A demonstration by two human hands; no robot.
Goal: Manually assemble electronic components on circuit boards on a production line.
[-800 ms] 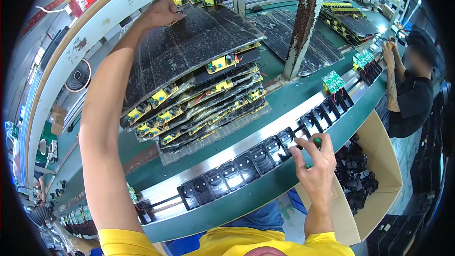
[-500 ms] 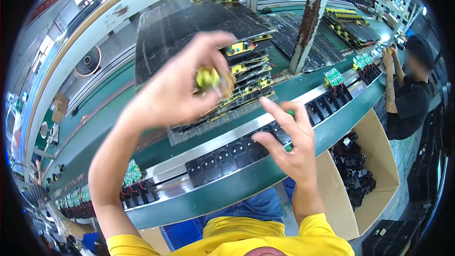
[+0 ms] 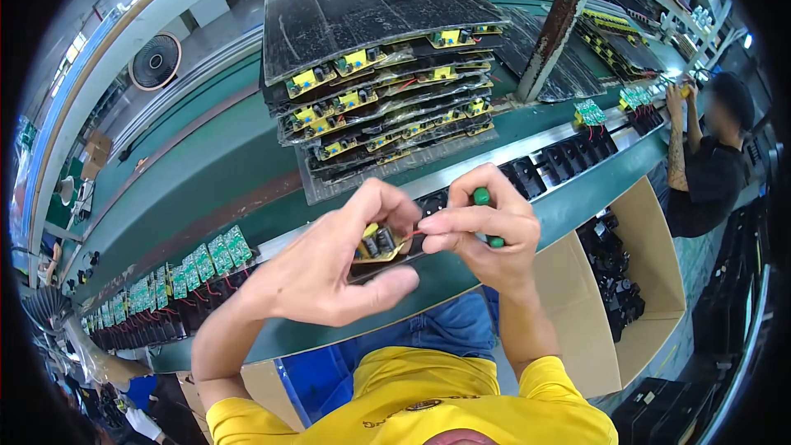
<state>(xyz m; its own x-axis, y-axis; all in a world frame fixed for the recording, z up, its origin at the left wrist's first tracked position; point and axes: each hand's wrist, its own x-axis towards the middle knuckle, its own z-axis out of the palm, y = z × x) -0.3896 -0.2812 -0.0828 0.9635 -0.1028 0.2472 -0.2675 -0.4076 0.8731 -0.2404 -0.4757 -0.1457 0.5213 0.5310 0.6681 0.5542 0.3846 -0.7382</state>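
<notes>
Over the near edge of the bench, my left hand (image 3: 317,268) is closed around a small circuit board (image 3: 381,244) with yellow and dark components. My right hand (image 3: 494,227) pinches a thin red wire (image 3: 414,233) at the right end of that board. A tool with green handle parts (image 3: 482,195) is tucked in the fingers of the same hand; the rest of it is hidden. Below and beyond the hands runs a row of black plastic housings (image 3: 568,158), partly covered by my fingers.
Beyond my hands stands a stack of black sheets (image 3: 371,12) with boards between the layers. Green boards (image 3: 202,264) on black housings line the left. A rusty post (image 3: 550,33) rises behind. At right are a carton (image 3: 655,259) of black parts and a co-worker (image 3: 715,165).
My left hand has come down from in front of the stack, bringing the board toward my right hand. The right fingers, apart before, now pinch the red wire.
</notes>
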